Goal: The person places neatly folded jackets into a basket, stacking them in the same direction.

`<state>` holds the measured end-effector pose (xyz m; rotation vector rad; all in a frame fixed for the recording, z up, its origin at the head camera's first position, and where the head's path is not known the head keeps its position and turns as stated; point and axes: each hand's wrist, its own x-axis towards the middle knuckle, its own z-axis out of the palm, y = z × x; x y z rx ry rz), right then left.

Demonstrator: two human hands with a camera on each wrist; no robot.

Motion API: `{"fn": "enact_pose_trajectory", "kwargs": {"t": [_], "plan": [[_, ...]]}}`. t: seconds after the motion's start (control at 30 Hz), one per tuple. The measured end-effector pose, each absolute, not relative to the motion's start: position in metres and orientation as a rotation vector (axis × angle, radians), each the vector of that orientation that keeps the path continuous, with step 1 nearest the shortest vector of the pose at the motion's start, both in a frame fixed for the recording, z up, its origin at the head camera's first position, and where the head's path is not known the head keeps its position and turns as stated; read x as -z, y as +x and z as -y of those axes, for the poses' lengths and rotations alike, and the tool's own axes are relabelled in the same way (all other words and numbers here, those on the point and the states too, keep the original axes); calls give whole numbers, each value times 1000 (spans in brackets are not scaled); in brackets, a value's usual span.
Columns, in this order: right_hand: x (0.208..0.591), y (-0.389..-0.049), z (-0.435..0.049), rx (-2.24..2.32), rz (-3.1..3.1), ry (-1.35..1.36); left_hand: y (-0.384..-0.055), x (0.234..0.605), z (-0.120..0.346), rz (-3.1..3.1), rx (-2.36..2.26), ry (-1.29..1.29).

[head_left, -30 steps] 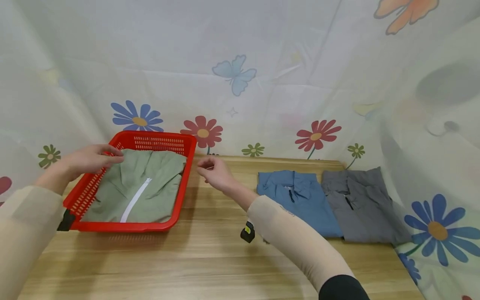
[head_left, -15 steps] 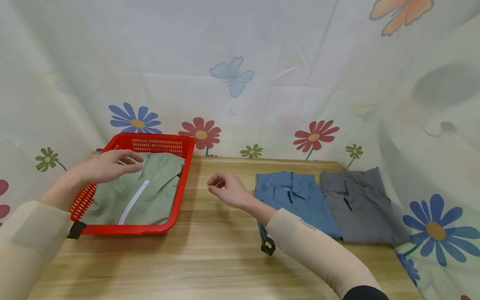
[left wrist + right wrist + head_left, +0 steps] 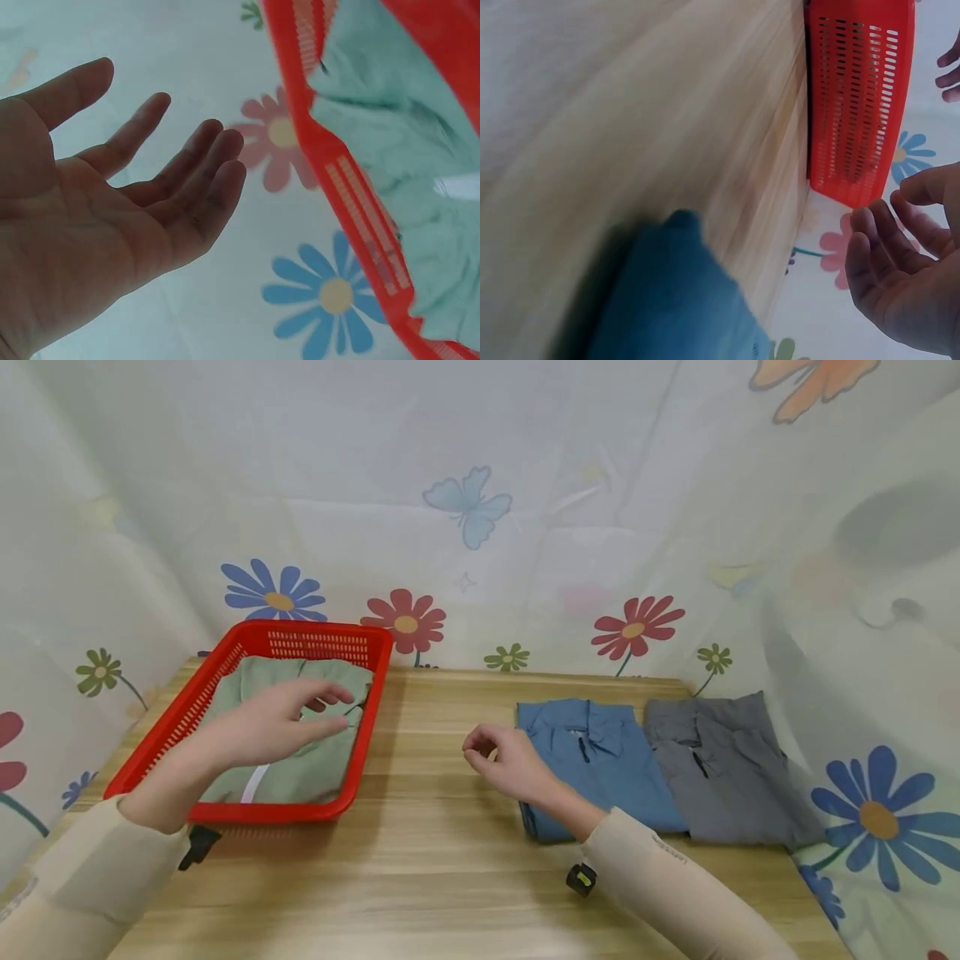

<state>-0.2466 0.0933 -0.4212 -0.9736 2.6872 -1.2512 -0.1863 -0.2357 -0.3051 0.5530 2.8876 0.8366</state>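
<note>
A folded light green garment with a white zipper [image 3: 330, 764] lies inside a red plastic basket [image 3: 363, 727] on the left. My left hand [image 3: 273, 722] is over the basket, its fingers spread loosely and holding nothing; the left wrist view shows the bare palm [image 3: 90, 225] beside the basket's rim. My right hand [image 3: 513, 760] hangs just left of a folded blue garment [image 3: 600, 752] with a dark zipper pull. Its fingers curve loosely around nothing, as the right wrist view shows. Right of the blue garment lies a folded grey garment [image 3: 727, 768], slightly overlapped with it.
Everything rests on a wooden table [image 3: 360, 893]. A white curtain [image 3: 360, 510] printed with flowers and butterflies hangs behind the table and along its sides. A small black strap end [image 3: 581, 878] hangs beneath the right sleeve.
My left hand has moved right from the basket's left rim to over the green garment. My right hand has moved right and toward me, from near the basket to beside the blue garment.
</note>
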Motion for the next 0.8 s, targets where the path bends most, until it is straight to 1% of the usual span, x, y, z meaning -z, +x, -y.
{"fn": "enact_pose_trajectory", "kwargs": {"t": [0.2, 0.4, 0.6, 0.8], "plan": [[429, -238, -111, 1189, -2751, -976, -162, 308, 199, -2861, -813, 643], [444, -233, -130, 1137, -2807, -982, -153, 327, 175, -2829, -874, 733], [443, -229, -157, 1135, -2821, -791, -144, 350, 155, -2746, -947, 710], [437, -234, -189, 1086, -2848, -585, -145, 373, 141, -2636, -1050, 707]]}}
